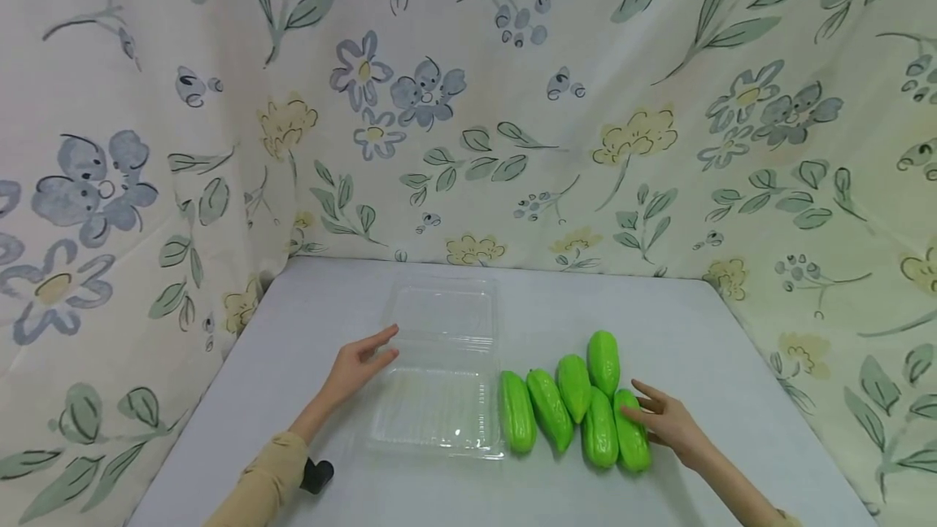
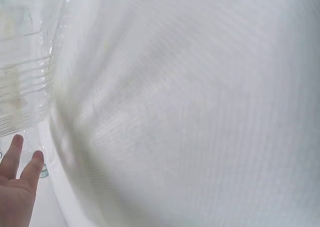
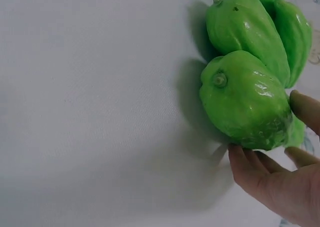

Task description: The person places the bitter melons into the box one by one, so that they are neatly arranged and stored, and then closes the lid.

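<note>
Several glossy green papayas (image 1: 518,413) lie in a cluster on the white table. My right hand (image 1: 669,425) is at the rightmost papaya (image 1: 633,437); its fingers lie loosely spread around that fruit's near end. In the right wrist view, the fingertips (image 3: 237,154) reach beside and below the papaya (image 3: 245,97), with the thumb close to its other side. Left of the fruit lies a clear plastic clamshell container (image 1: 432,409) with its lid (image 1: 442,311) folded back. My left hand (image 1: 359,364) is at the container's left side, fingers extended and holding nothing.
A small black object (image 1: 317,476) lies on the table (image 1: 410,494) by the left sleeve. Behind the table and at both sides hangs a floral curtain (image 1: 468,104).
</note>
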Available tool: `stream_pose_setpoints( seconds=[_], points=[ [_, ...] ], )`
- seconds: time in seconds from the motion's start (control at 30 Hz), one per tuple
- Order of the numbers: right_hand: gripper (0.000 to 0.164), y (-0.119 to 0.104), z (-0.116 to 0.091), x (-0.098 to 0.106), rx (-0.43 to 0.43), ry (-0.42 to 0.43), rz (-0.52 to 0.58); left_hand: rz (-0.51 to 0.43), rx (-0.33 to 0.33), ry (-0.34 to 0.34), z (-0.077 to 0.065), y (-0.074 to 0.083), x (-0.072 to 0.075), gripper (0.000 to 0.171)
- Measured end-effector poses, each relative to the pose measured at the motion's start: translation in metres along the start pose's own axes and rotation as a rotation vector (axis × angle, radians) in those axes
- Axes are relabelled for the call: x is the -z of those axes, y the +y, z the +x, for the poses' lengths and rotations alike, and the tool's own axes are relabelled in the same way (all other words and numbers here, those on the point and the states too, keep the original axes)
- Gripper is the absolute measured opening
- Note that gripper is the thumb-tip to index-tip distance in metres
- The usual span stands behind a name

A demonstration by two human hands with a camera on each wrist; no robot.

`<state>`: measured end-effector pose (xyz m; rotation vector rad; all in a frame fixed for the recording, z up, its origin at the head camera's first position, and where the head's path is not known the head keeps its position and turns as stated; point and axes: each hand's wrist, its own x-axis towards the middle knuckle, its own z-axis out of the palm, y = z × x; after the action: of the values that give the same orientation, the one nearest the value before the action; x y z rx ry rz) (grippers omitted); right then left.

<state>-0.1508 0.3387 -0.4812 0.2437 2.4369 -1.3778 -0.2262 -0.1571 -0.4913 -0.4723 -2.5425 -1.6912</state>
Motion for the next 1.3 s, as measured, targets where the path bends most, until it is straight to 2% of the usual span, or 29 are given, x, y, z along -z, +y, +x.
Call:
stream_pose_setpoints(
  seconds=[0.03,0.27,0.6,1.3],
  points=[
    [0.073,0.001,0.0,0.0,-0.004,0.007,0.001,-0.012,-0.001,0.003,0.0,-0.001,-0.001,0.046],
    [0.069,0.003,0.003,-0.003,-0.033,0.03,0.003,-0.046,-0.035,0.035,0.007,-0.039,-0.009,0.049],
    [0.069,0.001,0.003,-0.003,-0.044,0.031,0.001,-0.098,-0.067,0.042,0.008,-0.041,-0.01,0.048],
    [0.071,0.002,0.003,-0.001,-0.063,0.061,0.018,-0.051,-0.047,0.05,0.008,-0.041,-0.008,0.045]
  ],
)
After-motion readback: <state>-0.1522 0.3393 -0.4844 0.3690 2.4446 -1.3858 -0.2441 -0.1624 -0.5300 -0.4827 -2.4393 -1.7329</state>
